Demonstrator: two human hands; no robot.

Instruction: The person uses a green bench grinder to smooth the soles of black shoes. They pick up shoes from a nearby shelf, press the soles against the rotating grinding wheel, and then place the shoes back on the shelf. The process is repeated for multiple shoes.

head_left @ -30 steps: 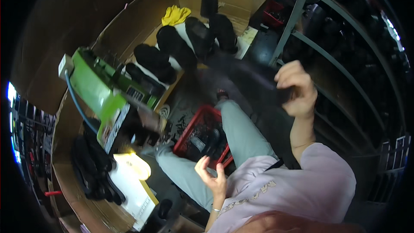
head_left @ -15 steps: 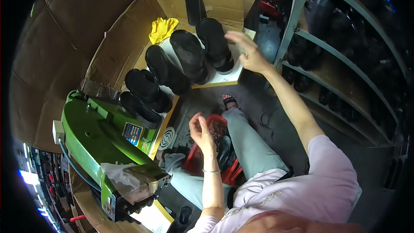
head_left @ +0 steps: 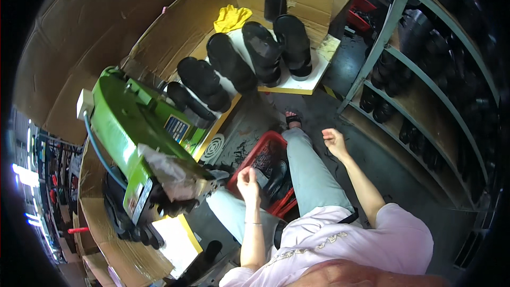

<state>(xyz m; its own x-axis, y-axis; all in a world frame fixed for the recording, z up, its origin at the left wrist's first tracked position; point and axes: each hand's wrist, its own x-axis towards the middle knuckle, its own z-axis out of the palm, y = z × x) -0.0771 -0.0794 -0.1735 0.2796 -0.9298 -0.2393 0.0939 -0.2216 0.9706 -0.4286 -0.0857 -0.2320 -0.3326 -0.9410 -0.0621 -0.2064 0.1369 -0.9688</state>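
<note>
Your left forearm point(head_left: 253, 238) rises almost straight up from the lower edge, its hand point(head_left: 248, 186) upright with the fingers loosely bent. Your right forearm point(head_left: 364, 182) slants up and leftward, that right hand point(head_left: 334, 142) held farther forward, fingers half curled and pointing left. The two hands are well apart.

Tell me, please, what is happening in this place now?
A person appears to sit by a green machine. The left hand shows against the red basket, the right hand beside the right leg. Both look loosely curled, and I see nothing held in either. Black footwear rests untouched in a row on the white tabletop; a yellow cloth lies behind it.
</note>
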